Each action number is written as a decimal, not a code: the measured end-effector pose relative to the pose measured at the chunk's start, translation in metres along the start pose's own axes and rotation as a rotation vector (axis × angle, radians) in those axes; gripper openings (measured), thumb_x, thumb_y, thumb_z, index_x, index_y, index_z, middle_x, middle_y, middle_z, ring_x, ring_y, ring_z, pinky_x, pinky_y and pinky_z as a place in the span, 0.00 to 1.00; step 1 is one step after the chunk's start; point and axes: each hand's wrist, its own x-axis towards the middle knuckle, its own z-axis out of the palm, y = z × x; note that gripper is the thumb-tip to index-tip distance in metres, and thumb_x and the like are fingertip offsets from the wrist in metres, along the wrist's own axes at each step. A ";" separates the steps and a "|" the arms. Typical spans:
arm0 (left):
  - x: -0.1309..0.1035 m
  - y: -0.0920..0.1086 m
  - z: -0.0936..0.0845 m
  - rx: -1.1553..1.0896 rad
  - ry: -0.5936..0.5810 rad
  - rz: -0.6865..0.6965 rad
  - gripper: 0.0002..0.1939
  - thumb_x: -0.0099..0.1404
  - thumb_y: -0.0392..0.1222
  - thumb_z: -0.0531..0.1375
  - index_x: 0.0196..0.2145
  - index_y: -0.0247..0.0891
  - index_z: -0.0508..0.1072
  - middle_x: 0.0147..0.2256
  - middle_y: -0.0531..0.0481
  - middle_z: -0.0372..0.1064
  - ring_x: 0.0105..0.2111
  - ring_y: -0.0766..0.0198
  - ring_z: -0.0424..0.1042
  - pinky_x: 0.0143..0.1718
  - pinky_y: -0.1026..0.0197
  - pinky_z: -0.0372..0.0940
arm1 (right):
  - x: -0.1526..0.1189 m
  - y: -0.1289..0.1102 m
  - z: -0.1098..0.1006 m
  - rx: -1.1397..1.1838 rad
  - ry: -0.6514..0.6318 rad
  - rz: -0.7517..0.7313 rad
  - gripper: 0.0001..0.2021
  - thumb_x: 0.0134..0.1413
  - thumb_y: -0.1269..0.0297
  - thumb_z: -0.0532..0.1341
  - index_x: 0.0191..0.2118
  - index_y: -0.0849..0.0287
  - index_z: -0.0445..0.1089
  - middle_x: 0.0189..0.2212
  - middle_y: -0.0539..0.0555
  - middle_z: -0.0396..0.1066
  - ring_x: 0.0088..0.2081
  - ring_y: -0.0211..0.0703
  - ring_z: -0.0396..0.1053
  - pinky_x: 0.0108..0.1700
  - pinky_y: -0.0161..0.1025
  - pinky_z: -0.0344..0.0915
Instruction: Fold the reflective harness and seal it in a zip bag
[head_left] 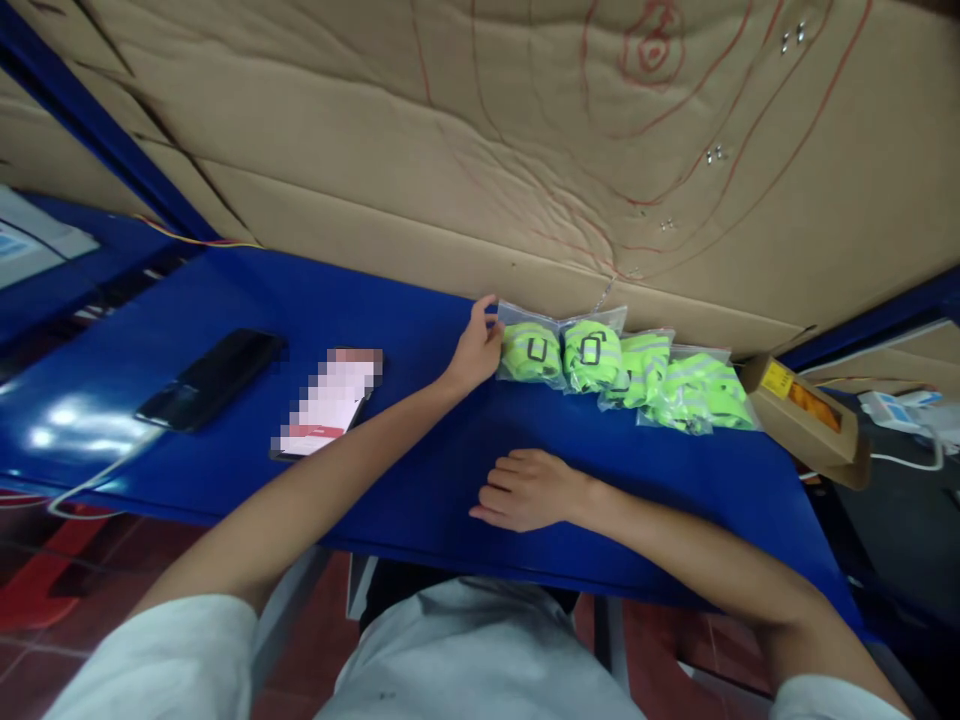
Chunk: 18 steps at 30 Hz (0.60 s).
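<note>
Several clear plastic bags hold neon yellow-green reflective straps with grey bands and black buckles. They stand in an overlapping row against the cardboard wall. My left hand (478,348) is at the left edge of the leftmost bag (531,352), its fingers apart and touching the bag's side. Right of it are a second bag (592,355), a third bag (643,368) and more bagged straps (701,390). My right hand (529,490) rests on the blue tabletop (420,480) in front of the row, its fingers curled in loosely. I see nothing in it.
A phone with a lit, blurred screen (330,400) lies left of my left forearm. Farther left is a dark phone-like device (214,380) with a white cable (105,475). An open cardboard box (806,420) stands at the right end. A cardboard wall (337,210) closes the back.
</note>
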 end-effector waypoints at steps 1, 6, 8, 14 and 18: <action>-0.003 0.000 0.002 0.039 0.002 0.037 0.23 0.75 0.41 0.56 0.65 0.39 0.61 0.58 0.35 0.68 0.57 0.52 0.74 0.64 0.42 0.68 | 0.002 0.003 0.004 0.016 0.004 0.008 0.22 0.71 0.55 0.62 0.24 0.56 0.64 0.18 0.46 0.63 0.23 0.36 0.61 0.28 0.39 0.52; -0.020 0.002 0.007 0.217 -0.037 0.189 0.21 0.78 0.46 0.50 0.62 0.35 0.66 0.61 0.32 0.62 0.65 0.52 0.64 0.73 0.43 0.56 | 0.003 0.014 0.009 0.115 -0.050 0.122 0.21 0.76 0.56 0.56 0.28 0.57 0.69 0.20 0.46 0.67 0.24 0.35 0.63 0.29 0.39 0.53; -0.023 0.001 0.009 0.270 -0.046 0.218 0.21 0.80 0.47 0.47 0.61 0.34 0.67 0.61 0.32 0.61 0.65 0.52 0.63 0.73 0.43 0.56 | 0.003 0.015 0.007 0.137 -0.089 0.146 0.21 0.77 0.57 0.54 0.29 0.57 0.70 0.22 0.47 0.69 0.24 0.35 0.64 0.30 0.39 0.53; -0.023 -0.001 0.011 0.370 0.003 0.238 0.27 0.80 0.57 0.45 0.61 0.37 0.69 0.69 0.31 0.51 0.69 0.45 0.57 0.72 0.38 0.55 | 0.002 0.014 0.005 0.172 -0.179 0.183 0.21 0.78 0.57 0.53 0.32 0.58 0.72 0.24 0.48 0.70 0.27 0.36 0.67 0.33 0.39 0.56; -0.024 0.013 0.002 0.545 0.041 0.411 0.30 0.81 0.59 0.42 0.67 0.39 0.66 0.75 0.32 0.44 0.76 0.42 0.48 0.72 0.35 0.52 | 0.004 0.017 0.004 0.192 -0.129 0.193 0.15 0.76 0.57 0.56 0.42 0.58 0.76 0.37 0.53 0.77 0.37 0.40 0.73 0.40 0.39 0.63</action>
